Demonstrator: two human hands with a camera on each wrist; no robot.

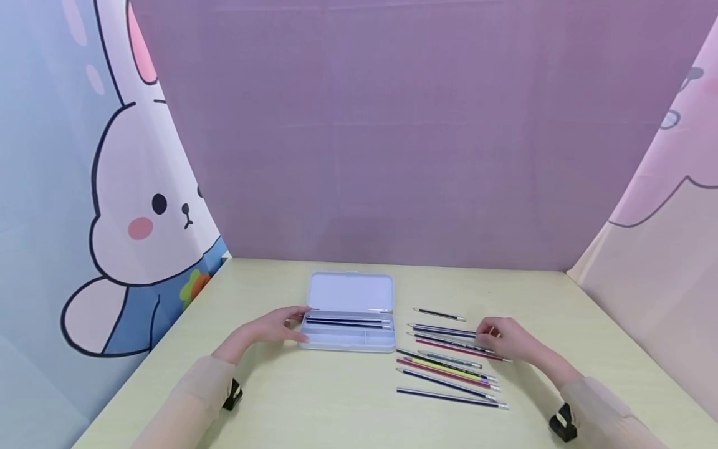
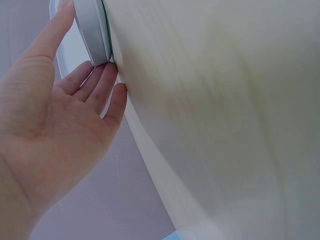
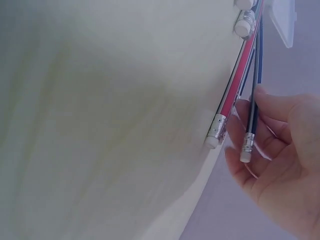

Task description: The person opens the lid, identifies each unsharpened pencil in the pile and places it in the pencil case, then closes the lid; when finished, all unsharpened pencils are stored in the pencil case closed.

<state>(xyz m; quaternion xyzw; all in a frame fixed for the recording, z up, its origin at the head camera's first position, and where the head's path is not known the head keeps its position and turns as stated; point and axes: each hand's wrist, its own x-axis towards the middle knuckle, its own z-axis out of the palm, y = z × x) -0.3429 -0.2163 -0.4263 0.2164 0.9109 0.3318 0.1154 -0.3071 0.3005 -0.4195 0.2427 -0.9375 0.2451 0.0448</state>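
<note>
An open white pencil case (image 1: 333, 338) lies on the table with its lid (image 1: 351, 292) tipped back. Two dark pencils (image 1: 348, 323) lie in its rear compartment. My left hand (image 1: 276, 325) holds the case's left end between thumb and fingers; up close in the left wrist view, the hand (image 2: 60, 112) meets the case's end wall (image 2: 93, 32). To the right of the case, my right hand (image 1: 509, 338) pinches a dark blue striped pencil (image 3: 254, 112) near its eraser end. Just beside that pencil lies a red striped pencil (image 3: 231, 92).
Several pencils, among them a yellow one (image 1: 449, 369), lie in a loose row right of the case. A short dark pencil (image 1: 440, 313) lies farther back. The lowest striped pencil (image 1: 449, 397) is nearest the front. A purple cloth (image 1: 381, 137) hangs behind the table (image 1: 314, 399).
</note>
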